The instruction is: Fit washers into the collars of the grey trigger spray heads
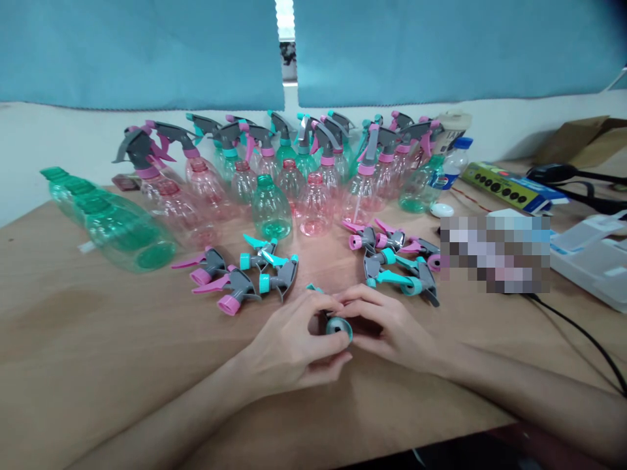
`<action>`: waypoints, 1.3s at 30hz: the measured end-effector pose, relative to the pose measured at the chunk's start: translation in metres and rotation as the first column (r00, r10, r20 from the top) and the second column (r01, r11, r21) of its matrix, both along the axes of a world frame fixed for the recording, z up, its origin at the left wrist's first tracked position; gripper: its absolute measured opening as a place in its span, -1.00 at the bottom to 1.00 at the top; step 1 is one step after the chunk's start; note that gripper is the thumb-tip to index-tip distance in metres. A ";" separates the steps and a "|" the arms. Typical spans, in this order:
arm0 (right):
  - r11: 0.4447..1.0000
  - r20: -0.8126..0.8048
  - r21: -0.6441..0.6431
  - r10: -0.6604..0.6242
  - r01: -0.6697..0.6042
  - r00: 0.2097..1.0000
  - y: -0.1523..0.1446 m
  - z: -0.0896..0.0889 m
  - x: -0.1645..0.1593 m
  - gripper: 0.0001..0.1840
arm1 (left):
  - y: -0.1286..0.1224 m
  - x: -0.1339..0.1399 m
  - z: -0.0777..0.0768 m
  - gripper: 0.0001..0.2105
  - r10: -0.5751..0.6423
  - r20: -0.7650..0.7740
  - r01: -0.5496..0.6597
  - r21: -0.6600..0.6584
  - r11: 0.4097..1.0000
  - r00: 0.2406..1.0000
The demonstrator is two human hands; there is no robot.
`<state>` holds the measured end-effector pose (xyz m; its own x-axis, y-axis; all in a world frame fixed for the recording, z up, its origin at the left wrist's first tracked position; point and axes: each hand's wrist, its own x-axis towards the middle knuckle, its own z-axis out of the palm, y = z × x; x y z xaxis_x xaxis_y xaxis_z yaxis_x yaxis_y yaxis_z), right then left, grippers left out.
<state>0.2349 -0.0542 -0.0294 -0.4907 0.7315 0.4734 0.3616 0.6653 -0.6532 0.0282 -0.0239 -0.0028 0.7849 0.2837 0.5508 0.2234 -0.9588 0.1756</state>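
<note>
Between my two hands, low over the wooden table, is a trigger spray head (339, 330) with a teal collar. The collar's open end faces me, and most of the grey body is hidden by fingers. My left hand (296, 339) is closed around its left side, the thumb across the collar. From the other side my right hand (392, 326) pinches it with bent fingers. Loose pink-collared spray heads (238, 287) and teal ones (279, 277) lie just beyond my left hand. Past my right hand lies another cluster of teal (414, 277) and pink spray heads (362, 236).
Behind stand green (272, 209) and pink bottles (314, 205) without tops, and several fitted with sprayers. Green bottles (127, 235) lean together at left. On the right are a drink bottle (448, 166), a yellow-green box (509, 186), a clear plastic case (592, 254) and a black cable (582, 326).
</note>
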 end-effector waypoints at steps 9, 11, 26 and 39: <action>0.999 0.064 -0.010 0.046 -0.045 0.997 0.000 0.002 0.001 -0.74 | 0.006 0.001 0.005 -0.94 0.000 -0.148 0.019 0.127 0.992 0.989; 0.998 0.066 -0.008 0.062 -0.062 0.996 -0.001 0.002 0.001 -0.76 | 0.006 0.002 0.005 -0.94 0.007 -0.161 0.022 0.176 0.984 0.987; 1.000 0.038 -0.016 0.000 0.001 0.999 0.002 0.002 0.001 -0.68 | 0.006 0.000 -0.015 -0.73 -0.010 0.183 0.032 -0.119 0.992 0.983; 0.992 0.001 0.083 -0.091 0.091 0.996 0.000 -0.001 -0.005 -0.73 | 0.001 0.002 -0.011 -0.69 0.009 0.221 0.036 -0.198 0.979 0.975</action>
